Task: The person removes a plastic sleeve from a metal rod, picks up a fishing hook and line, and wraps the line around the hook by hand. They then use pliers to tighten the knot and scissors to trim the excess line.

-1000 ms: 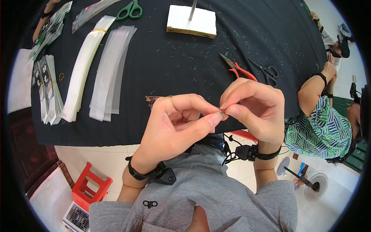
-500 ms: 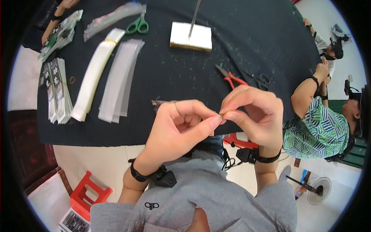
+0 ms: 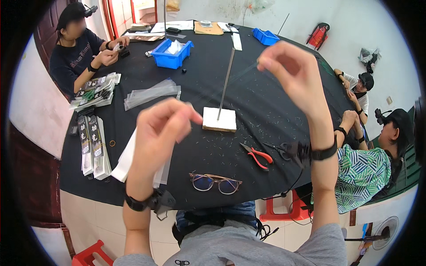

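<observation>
My right hand (image 3: 295,75) is raised at the upper right, thumb and forefinger pinched on a thin, faint greenish thread (image 3: 242,73). The thread slants down to the left past a thin metal rod (image 3: 226,75) standing in a white block (image 3: 220,116). Lower and further left, my left hand (image 3: 162,131) is curled and slightly blurred, near the block's left side. Its fingers are closed, but what they hold cannot be made out. The thread fades out toward that hand.
Eyeglasses (image 3: 216,183) lie near the table's front edge, with red-handled pliers (image 3: 256,156) and black scissors (image 3: 284,150) to their right. Card packs (image 3: 95,146) and clear plastic sleeves (image 3: 153,94) lie left. A blue basket (image 3: 172,54) stands farther back. People sit around the table.
My hands, together before, are now apart: the right has risen far up and right, the left has moved left. The view has tilted up, showing the far table and the eyeglasses.
</observation>
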{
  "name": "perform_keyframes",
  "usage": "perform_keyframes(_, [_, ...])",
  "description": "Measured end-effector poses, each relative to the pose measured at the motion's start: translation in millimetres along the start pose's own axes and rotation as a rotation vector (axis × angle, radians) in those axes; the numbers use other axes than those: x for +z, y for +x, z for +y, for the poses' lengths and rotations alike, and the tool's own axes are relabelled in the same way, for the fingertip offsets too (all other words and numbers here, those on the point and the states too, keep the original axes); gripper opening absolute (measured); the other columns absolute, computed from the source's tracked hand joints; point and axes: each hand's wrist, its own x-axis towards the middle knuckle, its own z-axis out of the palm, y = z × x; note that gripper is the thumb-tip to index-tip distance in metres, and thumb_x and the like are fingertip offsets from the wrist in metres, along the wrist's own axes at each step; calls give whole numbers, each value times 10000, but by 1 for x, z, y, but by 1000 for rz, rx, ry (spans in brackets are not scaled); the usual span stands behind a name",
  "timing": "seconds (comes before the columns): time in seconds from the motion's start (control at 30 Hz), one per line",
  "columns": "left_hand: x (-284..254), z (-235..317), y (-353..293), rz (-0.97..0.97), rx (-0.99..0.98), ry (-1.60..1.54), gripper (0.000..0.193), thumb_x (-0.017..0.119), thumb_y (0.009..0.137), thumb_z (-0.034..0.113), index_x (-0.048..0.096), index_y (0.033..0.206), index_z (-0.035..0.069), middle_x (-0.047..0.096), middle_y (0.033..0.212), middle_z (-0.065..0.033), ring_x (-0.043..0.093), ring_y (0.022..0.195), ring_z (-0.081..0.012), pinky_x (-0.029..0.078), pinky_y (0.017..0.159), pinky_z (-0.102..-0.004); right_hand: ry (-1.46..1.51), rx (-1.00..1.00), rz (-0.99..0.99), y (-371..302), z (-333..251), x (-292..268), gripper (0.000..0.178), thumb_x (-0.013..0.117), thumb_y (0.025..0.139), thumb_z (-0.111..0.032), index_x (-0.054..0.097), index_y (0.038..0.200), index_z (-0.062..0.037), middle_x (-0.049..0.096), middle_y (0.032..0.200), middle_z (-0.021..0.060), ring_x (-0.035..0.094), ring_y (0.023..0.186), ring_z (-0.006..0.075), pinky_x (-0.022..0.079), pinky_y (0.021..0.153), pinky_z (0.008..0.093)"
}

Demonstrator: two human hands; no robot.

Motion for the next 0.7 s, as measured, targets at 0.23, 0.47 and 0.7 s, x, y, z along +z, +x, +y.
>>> perform_keyframes(0.23, [-46, -1, 63, 25, 159, 628, 186, 604, 926, 152, 712, 906, 2, 658, 778, -27, 575, 718, -70, 425, 633, -227, -27, -15, -51, 52, 38, 17, 98, 676, 877, -90, 686, 900, 5, 692, 779, 52, 663, 768, 110, 506, 703, 247])
perform_keyframes(0.47, [-62, -22, 76, -60, 133, 715, 206, 614, 919, 187, 721, 936, 12, 660, 846, -47, 576, 771, -94, 433, 687, -250, -23, 51, -127, 54, 45, 23, 94, 661, 891, -69, 672, 878, 23, 683, 762, 57, 670, 764, 112, 510, 692, 243])
perform_keyframes(0.7, [-59, -30, 80, -59, 107, 723, 203, 618, 912, 186, 729, 927, 17, 657, 828, -50, 565, 745, -100, 427, 670, -251, -33, 15, -164, 54, 42, 21, 98, 657, 894, -68, 661, 871, 28, 681, 757, 59, 670, 774, 109, 512, 687, 244])
